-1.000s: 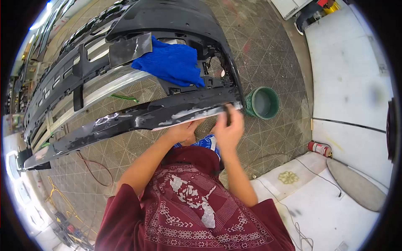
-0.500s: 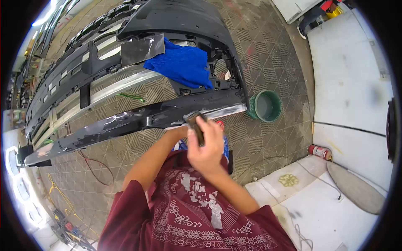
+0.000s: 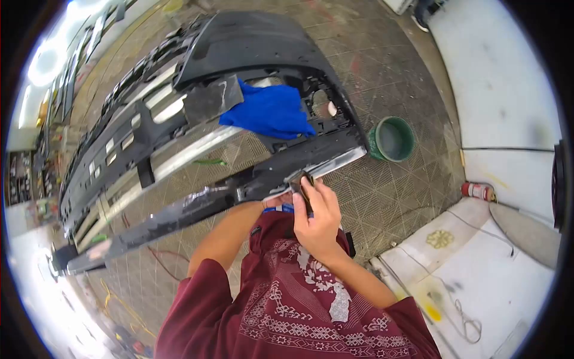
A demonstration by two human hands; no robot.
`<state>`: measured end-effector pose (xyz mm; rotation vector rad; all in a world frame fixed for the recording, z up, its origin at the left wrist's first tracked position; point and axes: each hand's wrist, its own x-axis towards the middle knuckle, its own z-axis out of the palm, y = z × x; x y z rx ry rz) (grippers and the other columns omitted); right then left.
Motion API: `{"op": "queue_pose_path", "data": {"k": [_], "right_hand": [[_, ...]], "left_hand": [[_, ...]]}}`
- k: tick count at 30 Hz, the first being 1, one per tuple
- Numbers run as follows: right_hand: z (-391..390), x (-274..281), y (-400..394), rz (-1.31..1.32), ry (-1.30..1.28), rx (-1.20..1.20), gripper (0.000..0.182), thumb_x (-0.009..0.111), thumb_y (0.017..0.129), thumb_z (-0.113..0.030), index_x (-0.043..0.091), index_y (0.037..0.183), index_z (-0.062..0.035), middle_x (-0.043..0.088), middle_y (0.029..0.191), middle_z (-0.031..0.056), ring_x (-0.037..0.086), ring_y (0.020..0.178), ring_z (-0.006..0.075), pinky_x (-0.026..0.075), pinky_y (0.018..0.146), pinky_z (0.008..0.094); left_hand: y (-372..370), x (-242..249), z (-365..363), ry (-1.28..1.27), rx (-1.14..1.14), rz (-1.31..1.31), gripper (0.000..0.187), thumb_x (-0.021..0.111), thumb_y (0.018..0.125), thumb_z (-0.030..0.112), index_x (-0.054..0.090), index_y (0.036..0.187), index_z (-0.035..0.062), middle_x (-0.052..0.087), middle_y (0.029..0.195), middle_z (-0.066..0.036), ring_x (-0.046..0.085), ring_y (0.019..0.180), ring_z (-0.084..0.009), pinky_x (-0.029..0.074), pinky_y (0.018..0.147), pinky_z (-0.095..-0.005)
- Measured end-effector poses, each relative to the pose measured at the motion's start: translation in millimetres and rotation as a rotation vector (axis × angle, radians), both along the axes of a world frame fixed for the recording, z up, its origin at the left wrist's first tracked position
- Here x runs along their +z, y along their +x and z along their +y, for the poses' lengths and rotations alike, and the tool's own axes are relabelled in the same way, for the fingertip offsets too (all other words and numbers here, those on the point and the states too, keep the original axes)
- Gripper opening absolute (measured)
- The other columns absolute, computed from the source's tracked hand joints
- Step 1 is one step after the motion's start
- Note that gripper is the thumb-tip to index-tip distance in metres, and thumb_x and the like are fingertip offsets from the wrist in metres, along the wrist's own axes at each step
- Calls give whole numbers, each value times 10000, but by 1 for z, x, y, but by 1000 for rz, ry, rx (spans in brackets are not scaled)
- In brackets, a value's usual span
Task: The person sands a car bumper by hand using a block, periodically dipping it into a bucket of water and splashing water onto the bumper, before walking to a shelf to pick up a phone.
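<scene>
A long black car bumper point(image 3: 257, 45) spans the view, with wet streaks and pale, worn patches along its near strip. My right hand point(image 3: 320, 218) grips a dark sanding block point(image 3: 302, 188) between thumb and fingers, against the strip's near edge. Just left of it, my left hand point(image 3: 281, 200) is at the underside of that edge; its fingers are mostly hidden by the bumper and the right hand. Over the bumper's middle lie a blue cloth point(image 3: 269, 110) and a dark grey sheet point(image 3: 206, 105).
A green bucket point(image 3: 391, 139) of cloudy liquid stands on the tiled floor beyond the bumper's right end. A fire extinguisher point(image 3: 478, 191) lies near the white wall at right. Cables and hoses run over the floor. Another person's shoe point(image 3: 420, 24) shows at the top right.
The head view has shifted, so the bumper and bucket appear farther right. My right hand still holds the block at the near edge; more of my left hand shows beside it.
</scene>
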<state>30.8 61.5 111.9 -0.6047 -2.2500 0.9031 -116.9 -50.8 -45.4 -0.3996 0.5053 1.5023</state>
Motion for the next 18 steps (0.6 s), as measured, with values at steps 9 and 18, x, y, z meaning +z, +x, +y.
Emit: {"op": "queue_pose_path", "data": {"k": [9, 18], "right_hand": [[-25, 5, -18, -149, -51, -253, 276, 716, 994, -134, 728, 1235, -1, 755, 1126, 192, 738, 1010, 323, 567, 918, 384], [-93, 67, -35, -204, -35, -215, 270, 731, 986, -148, 735, 1202, 13, 751, 1153, 209, 749, 1034, 349, 577, 919, 416]], "left_hand": [[13, 18, 26, 103, 127, -8, 525, 679, 1057, 262, 561, 1460, -53, 747, 1137, -159, 741, 928, -190, 623, 695, -251], [10, 16, -17, 214, 27, -177, 483, 703, 1043, 247, 599, 1427, -26, 717, 1252, -177, 739, 1061, -229, 653, 835, -303]]}}
